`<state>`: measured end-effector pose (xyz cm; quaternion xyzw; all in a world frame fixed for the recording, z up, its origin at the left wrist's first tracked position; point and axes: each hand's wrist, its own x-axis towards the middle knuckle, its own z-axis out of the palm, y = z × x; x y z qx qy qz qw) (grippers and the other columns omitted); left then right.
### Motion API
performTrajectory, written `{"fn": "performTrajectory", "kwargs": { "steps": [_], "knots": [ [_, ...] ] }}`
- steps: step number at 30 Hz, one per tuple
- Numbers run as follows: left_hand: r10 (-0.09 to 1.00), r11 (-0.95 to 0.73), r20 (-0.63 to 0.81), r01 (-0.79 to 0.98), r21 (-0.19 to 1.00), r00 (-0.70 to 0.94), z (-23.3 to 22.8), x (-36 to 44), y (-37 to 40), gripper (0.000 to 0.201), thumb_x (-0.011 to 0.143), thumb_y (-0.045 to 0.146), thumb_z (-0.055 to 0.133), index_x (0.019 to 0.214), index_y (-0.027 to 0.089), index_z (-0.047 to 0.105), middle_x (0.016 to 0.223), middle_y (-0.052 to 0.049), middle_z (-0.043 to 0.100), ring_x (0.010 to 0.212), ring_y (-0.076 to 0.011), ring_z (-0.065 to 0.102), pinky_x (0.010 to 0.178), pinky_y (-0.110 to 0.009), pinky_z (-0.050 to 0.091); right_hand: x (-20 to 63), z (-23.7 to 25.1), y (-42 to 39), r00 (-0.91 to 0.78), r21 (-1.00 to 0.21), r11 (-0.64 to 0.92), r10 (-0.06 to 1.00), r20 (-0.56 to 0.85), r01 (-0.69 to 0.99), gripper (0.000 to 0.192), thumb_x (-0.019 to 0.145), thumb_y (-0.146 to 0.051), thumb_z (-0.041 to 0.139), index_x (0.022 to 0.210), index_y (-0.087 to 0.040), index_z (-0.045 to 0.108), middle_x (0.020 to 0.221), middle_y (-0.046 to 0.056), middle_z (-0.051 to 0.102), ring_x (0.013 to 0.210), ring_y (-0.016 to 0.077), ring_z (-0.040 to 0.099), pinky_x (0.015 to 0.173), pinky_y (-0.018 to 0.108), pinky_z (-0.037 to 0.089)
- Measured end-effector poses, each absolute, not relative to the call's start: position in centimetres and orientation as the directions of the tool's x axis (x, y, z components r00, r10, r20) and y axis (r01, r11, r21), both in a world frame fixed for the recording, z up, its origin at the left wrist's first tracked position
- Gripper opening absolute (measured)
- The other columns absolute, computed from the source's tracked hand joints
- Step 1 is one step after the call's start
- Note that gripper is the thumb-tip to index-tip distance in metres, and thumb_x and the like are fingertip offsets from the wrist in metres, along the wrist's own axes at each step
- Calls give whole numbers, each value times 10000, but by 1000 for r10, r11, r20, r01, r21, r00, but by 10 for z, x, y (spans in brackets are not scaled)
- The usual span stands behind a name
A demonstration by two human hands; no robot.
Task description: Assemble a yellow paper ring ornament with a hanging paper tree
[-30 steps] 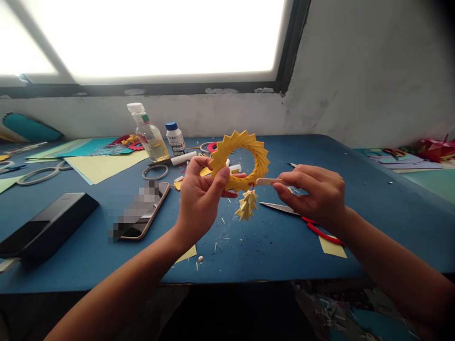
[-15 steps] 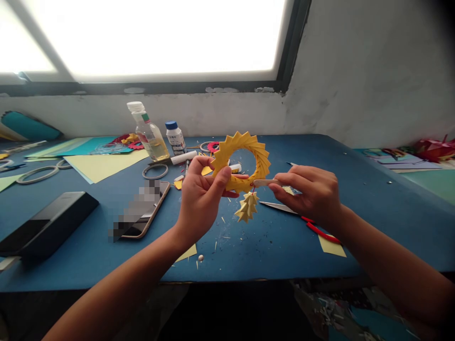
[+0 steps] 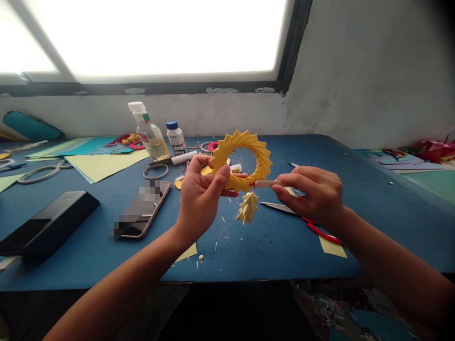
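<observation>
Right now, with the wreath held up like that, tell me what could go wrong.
1. The left hand pinches only the lower rim of the yellow folded-paper wreath; a tighter squeeze could flatten its folds.
2. The right hand presses a small pale stick where the pale paper tree hangs by a red thread; a slip could tear it off.
3. Red-handled scissors lie open-bladed under the right hand.
</observation>
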<state>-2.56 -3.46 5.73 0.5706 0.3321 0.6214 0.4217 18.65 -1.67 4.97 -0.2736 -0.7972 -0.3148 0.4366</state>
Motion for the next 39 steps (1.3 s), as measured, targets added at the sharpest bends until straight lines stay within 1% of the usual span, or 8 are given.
{"fn": "performTrajectory", "kwargs": {
  "steps": [3,8,16,24,27,31,36,39],
  "knots": [
    [902,-423,430,-151,894,21,58,-25,-35,270,848,331,589,913,228,349,701,33,707,701,-184,724,490,-198,606,186,48,-18,-486,281,642,164,859,714,195,830,-357,621,704,-208,632,560,-23,615,486,90,540,489,225,407],
    [901,-428,434,-130,894,16,58,-25,-35,262,852,331,582,911,227,348,688,34,700,724,-193,724,474,-186,596,188,48,-17,-471,275,614,181,863,739,198,829,-362,620,709,-207,637,559,-26,605,495,89,538,499,232,399],
    [900,-433,437,-126,892,2,59,-25,-37,278,843,337,593,901,233,342,684,30,698,716,-196,724,457,-187,588,188,50,-20,-499,328,581,159,852,745,198,833,-360,619,717,-202,644,561,-24,615,494,90,532,506,239,392],
    [892,-447,451,-109,888,16,57,-24,-37,266,850,331,588,917,233,351,681,34,697,710,-198,725,505,-220,612,184,50,-23,-489,341,534,159,858,773,204,828,-367,627,703,-207,656,553,-22,609,480,85,523,482,233,377],
    [894,-443,447,-107,890,14,57,-23,-38,256,851,318,587,913,233,354,692,34,701,701,-190,724,496,-207,609,183,51,-23,-471,317,544,166,867,777,208,827,-365,627,694,-208,658,557,-19,624,477,87,532,483,229,393],
    [892,-447,451,-132,885,5,57,-23,-38,251,856,318,580,901,237,347,675,45,695,701,-189,724,496,-206,610,184,53,-24,-447,286,585,149,882,759,197,815,-338,642,679,-195,651,556,-16,629,482,89,544,483,224,413],
    [894,-444,447,-125,887,-5,58,-23,-37,268,851,332,587,902,237,342,704,38,700,733,-200,725,496,-205,606,184,52,-23,-472,312,581,144,870,752,180,808,-340,651,687,-207,657,546,-30,628,475,85,545,472,222,403],
    [895,-444,447,-132,886,-11,58,-23,-37,269,847,323,591,906,238,342,689,43,697,720,-199,725,484,-199,600,183,51,-23,-483,330,576,132,866,748,172,796,-336,667,689,-203,654,544,-30,631,471,86,546,470,225,397]
  ]
}}
